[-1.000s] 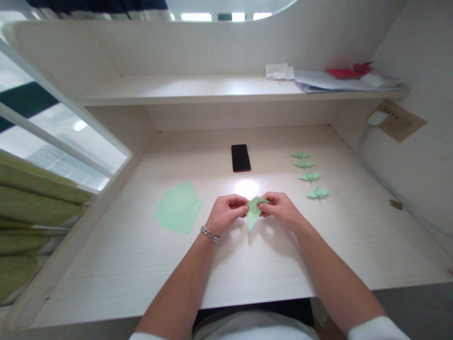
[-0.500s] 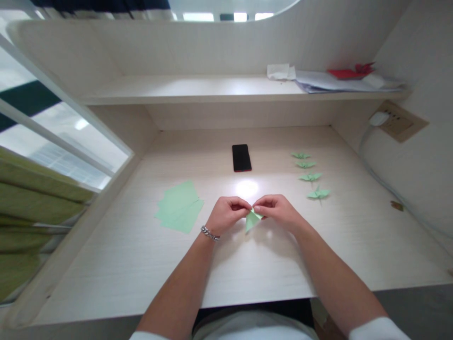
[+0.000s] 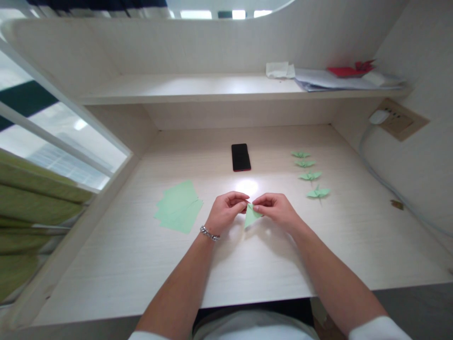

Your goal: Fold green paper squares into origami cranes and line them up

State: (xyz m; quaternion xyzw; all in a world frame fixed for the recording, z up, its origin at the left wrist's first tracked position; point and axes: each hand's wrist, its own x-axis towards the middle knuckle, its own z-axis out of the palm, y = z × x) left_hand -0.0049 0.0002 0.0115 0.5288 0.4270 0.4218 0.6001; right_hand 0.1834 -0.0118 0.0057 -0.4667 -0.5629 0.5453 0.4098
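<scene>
A small folded piece of green paper (image 3: 251, 217) is between my hands, over the desk. My right hand (image 3: 278, 208) pinches its upper right part between thumb and fingers. My left hand (image 3: 228, 211), with a silver chain bracelet at the wrist, has its fingers closed at the paper's upper left edge. Left of my hands lies a fanned stack of green paper sheets (image 3: 180, 208). Several folded green paper cranes (image 3: 318, 192) stand in a column to the right.
A black phone (image 3: 241, 157) lies behind my hands. Papers (image 3: 329, 80), a red sheet (image 3: 345, 72) and white tissue (image 3: 279, 70) rest on the shelf. A white plug (image 3: 378, 117) with its cable is at the right wall.
My left fingertips have shifted slightly up and left, so a little more of the folded paper's upper edge shows. My right hand still grips the paper.
</scene>
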